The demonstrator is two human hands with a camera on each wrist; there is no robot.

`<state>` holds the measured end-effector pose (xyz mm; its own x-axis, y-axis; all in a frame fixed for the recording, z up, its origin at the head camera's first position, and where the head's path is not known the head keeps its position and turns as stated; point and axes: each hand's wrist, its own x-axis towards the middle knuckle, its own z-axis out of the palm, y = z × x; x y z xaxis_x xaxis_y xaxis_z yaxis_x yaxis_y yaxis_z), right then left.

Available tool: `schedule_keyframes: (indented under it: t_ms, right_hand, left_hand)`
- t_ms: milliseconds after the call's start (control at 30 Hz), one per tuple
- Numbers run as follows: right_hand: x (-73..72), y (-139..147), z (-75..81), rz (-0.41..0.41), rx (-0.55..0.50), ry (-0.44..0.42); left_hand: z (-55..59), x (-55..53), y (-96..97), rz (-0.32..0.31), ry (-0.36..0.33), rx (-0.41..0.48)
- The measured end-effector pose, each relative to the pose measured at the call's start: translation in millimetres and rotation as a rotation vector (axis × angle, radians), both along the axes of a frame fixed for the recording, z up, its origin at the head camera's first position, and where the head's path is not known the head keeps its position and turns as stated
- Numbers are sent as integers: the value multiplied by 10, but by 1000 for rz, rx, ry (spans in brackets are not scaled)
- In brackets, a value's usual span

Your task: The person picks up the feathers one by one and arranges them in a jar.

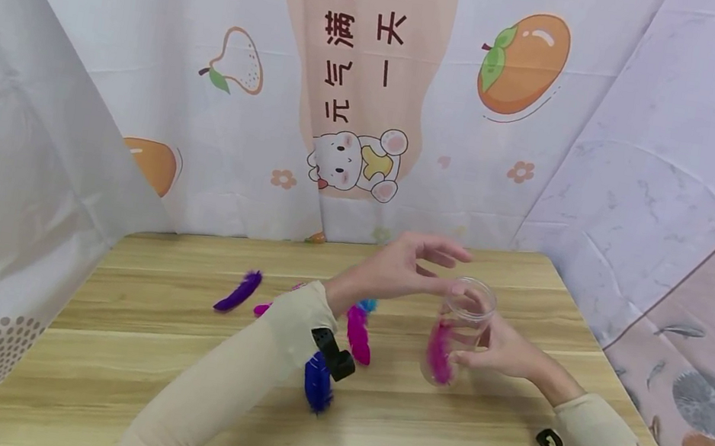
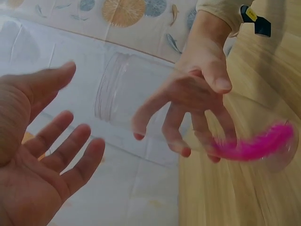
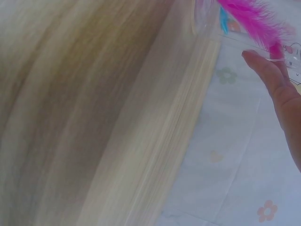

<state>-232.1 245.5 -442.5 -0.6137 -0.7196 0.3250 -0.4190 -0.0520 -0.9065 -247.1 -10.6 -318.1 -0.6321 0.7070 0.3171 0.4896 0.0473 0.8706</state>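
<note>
A clear, open-topped jar [image 1: 465, 328] with a bright pink feather [image 1: 440, 352] inside is held by my right hand [image 1: 508, 347]. In the left wrist view, the right hand's fingers [image 2: 176, 136] curl round the jar [image 2: 141, 77], and the pink feather [image 2: 258, 143] lies toward its bottom. My left hand [image 1: 403, 264] hovers by the jar's mouth, fingers spread and loosely bent, holding nothing. Only part of the right hand [image 3: 282, 101] shows in the right wrist view, beside the pink feather [image 3: 254, 21].
On the wooden table [image 1: 380, 442] lie a purple feather [image 1: 239, 292], a blue feather [image 1: 317, 383], a magenta feather [image 1: 358, 335] and a light blue one [image 1: 367, 305]. More pink [image 1: 262, 309] shows behind the left forearm. A printed curtain [image 1: 215, 155] hangs behind the table.
</note>
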Motion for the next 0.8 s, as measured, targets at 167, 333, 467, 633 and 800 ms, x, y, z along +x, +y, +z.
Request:
schedule_keyframes:
  t_ms: [167, 333, 467, 633, 800]
  right_hand:
    - [3, -20, 20, -5, -10, -29]
    - [6, -29, 32, -1, -16, -42]
    - [1, -38, 31, 7, -21, -27]
    - [-10, -43, 21, -5, -9, -25]
    - [-5, -37, 24, -6, -16, -22]
  left_hand:
    - [-16, -31, -108, -61, -16, -54]
    - [-17, -60, -224, -144, -68, -98]
    - [-28, -82, -330, -213, -101, -141]
    - [-52, -92, -477, -206, -82, -195]
    - [-64, -130, -652, -162, -76, -235]
